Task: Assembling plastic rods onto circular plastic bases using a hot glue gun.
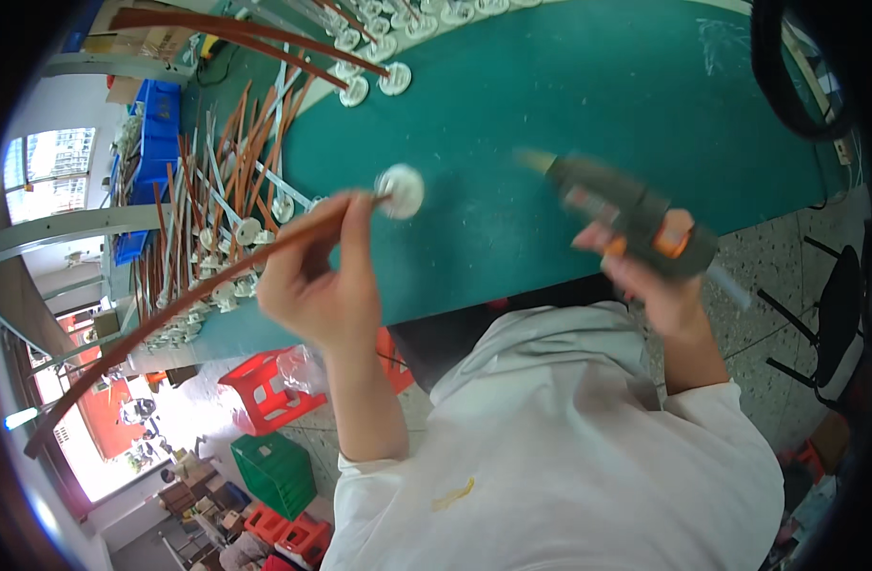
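Note:
Pinched in my left hand [327, 266] is a long brown flat strip [184, 300] that trails off to the lower left. At the strip's near end sits a round white plastic disc [401, 191], held over the green table. My right hand [650, 281] grips a dark glue gun [626, 205] with an orange part. The gun's nozzle points left toward the disc, a wide gap apart from it, and is smeared by motion. A translucent glue stick [729, 287] sticks out of the gun's back end.
A green tabletop [493, 114] spreads ahead of me. Several brown and white strips with white discs [246, 228] lie piled at the left, and more discs [394, 78] stand at the far edge. Blue bins [155, 128] are beyond the pile. A black chair [836, 328] is at the right.

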Motion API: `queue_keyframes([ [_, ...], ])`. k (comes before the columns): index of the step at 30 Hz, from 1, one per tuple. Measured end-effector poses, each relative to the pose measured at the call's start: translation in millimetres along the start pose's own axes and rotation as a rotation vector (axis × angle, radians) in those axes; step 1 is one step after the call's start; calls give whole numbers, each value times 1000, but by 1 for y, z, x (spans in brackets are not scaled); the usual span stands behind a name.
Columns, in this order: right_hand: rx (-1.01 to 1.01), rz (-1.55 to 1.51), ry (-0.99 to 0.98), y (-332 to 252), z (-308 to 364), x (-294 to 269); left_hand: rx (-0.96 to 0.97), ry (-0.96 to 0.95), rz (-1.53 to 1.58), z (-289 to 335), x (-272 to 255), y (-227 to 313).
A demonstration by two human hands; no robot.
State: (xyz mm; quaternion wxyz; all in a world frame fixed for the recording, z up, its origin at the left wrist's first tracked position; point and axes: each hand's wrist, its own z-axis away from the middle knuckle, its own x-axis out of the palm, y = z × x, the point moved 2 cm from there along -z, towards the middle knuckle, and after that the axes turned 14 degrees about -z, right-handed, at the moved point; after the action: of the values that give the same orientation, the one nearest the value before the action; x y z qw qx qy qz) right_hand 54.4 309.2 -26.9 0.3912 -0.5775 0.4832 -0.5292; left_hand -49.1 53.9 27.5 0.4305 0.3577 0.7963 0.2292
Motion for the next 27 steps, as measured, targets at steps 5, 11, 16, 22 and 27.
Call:
queue_keyframes([
  [5,-121,-140,323,11,-22,-37,103,9,115,-49,79,17],
  [11,-48,-162,238,13,-16,-48,131,-12,-169,-81,127,20],
  [16,-75,-210,205,5,-19,-46,132,-22,-309,-92,145,15],
  [22,-89,-159,194,6,-19,-46,124,-43,-319,-91,150,15],
  [27,-226,-62,167,9,-21,-46,136,-35,-356,-98,143,21],
])
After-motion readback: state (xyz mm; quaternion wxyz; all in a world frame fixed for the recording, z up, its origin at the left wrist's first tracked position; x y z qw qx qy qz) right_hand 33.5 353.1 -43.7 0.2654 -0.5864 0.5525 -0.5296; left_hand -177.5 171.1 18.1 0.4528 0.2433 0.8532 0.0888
